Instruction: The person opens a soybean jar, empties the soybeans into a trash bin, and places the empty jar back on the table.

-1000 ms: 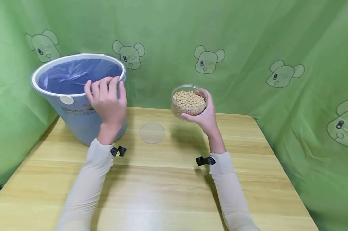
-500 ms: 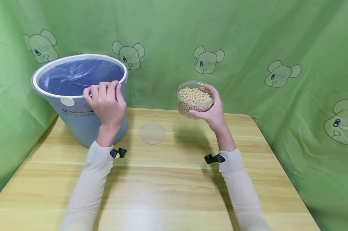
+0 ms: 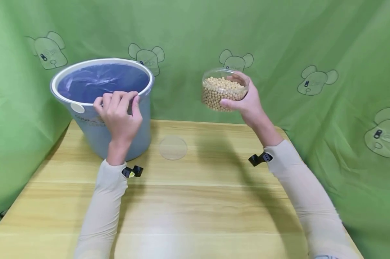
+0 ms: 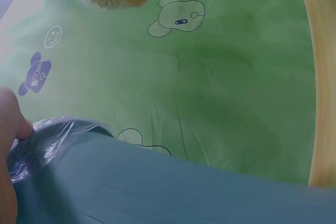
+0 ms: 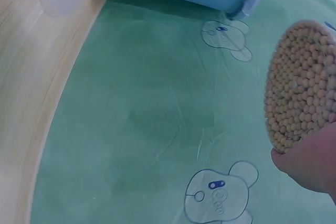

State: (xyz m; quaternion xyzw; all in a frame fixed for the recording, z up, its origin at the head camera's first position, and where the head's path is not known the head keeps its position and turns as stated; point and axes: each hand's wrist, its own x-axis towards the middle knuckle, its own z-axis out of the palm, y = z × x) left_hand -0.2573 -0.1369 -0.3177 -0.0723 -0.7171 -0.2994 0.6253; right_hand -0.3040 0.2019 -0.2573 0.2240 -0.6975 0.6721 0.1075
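Observation:
At the left of the head view stands a blue trash can (image 3: 130, 133) with a pale rim and a translucent bag lining it. My left hand (image 3: 120, 117) grips the near right part of that rim, its fingers hooked over the edge. Up in the air to the right, my right hand (image 3: 248, 100) holds a clear round plastic jar (image 3: 209, 99) full of soybeans (image 3: 222, 84), thumb on the near side. The jar has no lid on it and stays apart from the can. In the right wrist view the soybeans (image 5: 299, 87) show through the jar's base.
A clear round lid (image 3: 173, 147) lies on the wooden table (image 3: 188, 208), just right of the can. Green curtains (image 3: 188, 28) printed with bear heads hang behind and at both sides. Small black cameras sit on both wrists.
My right hand has raised the jar of soybeans and moved it to the right. The trash can has shifted slightly right and tilts less, with my left hand still on its rim.

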